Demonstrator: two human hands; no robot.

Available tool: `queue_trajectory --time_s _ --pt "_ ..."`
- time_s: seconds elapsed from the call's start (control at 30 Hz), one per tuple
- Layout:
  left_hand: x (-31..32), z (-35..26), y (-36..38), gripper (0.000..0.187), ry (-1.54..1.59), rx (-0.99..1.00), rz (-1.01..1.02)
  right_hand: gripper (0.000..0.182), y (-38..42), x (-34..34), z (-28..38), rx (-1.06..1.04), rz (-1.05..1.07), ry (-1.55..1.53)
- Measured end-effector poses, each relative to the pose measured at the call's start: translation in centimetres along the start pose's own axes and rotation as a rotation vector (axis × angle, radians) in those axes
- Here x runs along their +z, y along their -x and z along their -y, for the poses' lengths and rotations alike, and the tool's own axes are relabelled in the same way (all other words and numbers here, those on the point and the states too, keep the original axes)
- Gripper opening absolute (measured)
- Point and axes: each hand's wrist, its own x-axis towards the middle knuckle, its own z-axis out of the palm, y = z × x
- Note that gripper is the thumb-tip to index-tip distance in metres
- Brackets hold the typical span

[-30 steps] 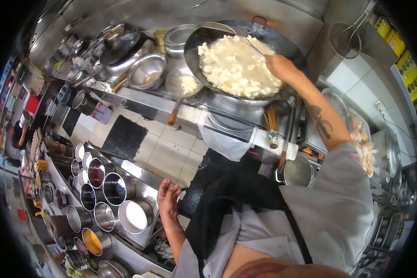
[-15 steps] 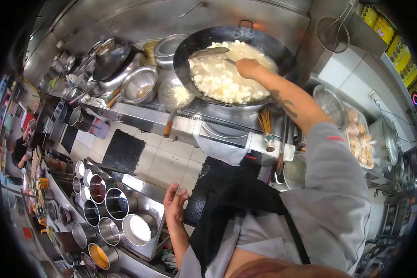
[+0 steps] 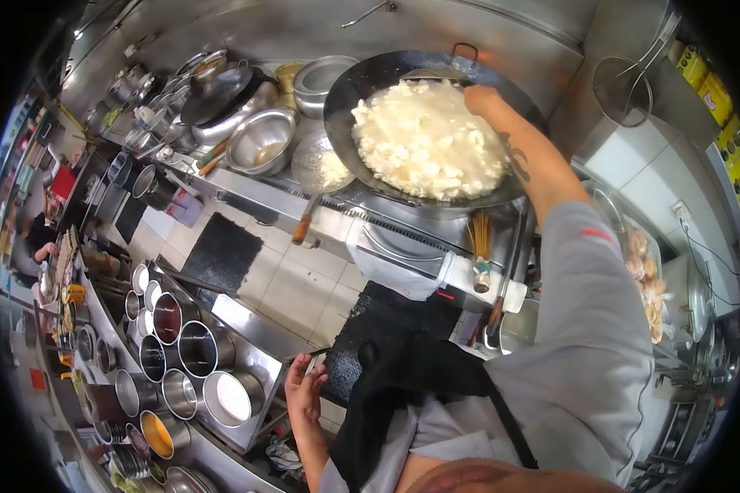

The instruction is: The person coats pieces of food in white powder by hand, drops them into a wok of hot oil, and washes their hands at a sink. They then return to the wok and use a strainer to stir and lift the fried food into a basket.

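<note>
A large black wok [image 3: 343,123] stands on the range, filled with pale, lumpy white pieces [image 3: 427,152] in cloudy liquid. My right hand [image 3: 483,102] is over the wok's far right part, closed round the handle of a wok ladle [image 3: 432,74]. The ladle's dark bowl lies at the far side of the food, and most of its handle is hidden by my hand. Low by my body, my left hand [image 3: 304,386] is empty with its fingers apart and slightly bent, close to the corner of the counter with metal pots.
A skimmer [image 3: 312,164] with white bits and a steel bowl [image 3: 261,141] sit left of the wok. A bamboo brush [image 3: 481,251] lies on the range's front edge. Pots of sauce [image 3: 205,353] fill the left counter. A wire strainer [image 3: 621,90] hangs at right.
My right hand has pushed the ladle away to the wok's far side, and the white pieces have shifted. The camera view has turned slightly. My left hand stays low and empty.
</note>
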Motion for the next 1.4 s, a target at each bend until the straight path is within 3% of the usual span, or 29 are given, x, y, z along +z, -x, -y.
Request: queue_trajectory --time_s 0.13,0.23,0.33,0.53,0.63,0.83,0.97,1.13,1.4 --pt "-0.2 1.1 0.0 0.054 -0.006 -0.031 0.005 0.025 1.8 1.5 -2.1 -0.09 0.008 0.09" --pt "0.3 0.8 -0.4 0.054 -0.006 -0.03 0.034 0.024 3.6 2.7 -4.0 -0.041 0.046 0.066" --pt "0.5 0.4 -1.2 0.054 -0.016 -0.017 0.068 0.028 5.8 2.4 -6.0 -0.009 0.193 0.169" --pt "0.5 -0.6 -2.1 0.055 -0.042 0.018 0.121 0.023 9.2 -3.9 -9.5 0.019 0.111 0.096" --pt "0.5 -0.6 -2.6 0.056 -0.045 0.019 0.135 0.023 8.0 -4.5 -8.8 0.037 -0.014 0.064" --pt "1.0 -0.6 -2.0 0.056 -0.056 0.014 0.136 0.024 4.7 -6.1 -2.2 0.019 0.003 0.0" --pt "0.1 0.4 -1.2 0.057 -0.047 -0.004 0.101 0.028 0.3 -0.9 -1.1 -0.059 0.003 0.115" --pt "-0.6 0.8 -0.8 0.057 -0.026 -0.014 0.088 0.027 3.7 -0.1 -1.6 -0.086 0.094 0.066" --pt "0.6 -1.9 -3.4 0.056 -0.05 0.002 0.212 0.026 11.4 -5.3 -7.6 0.017 0.14 0.076"
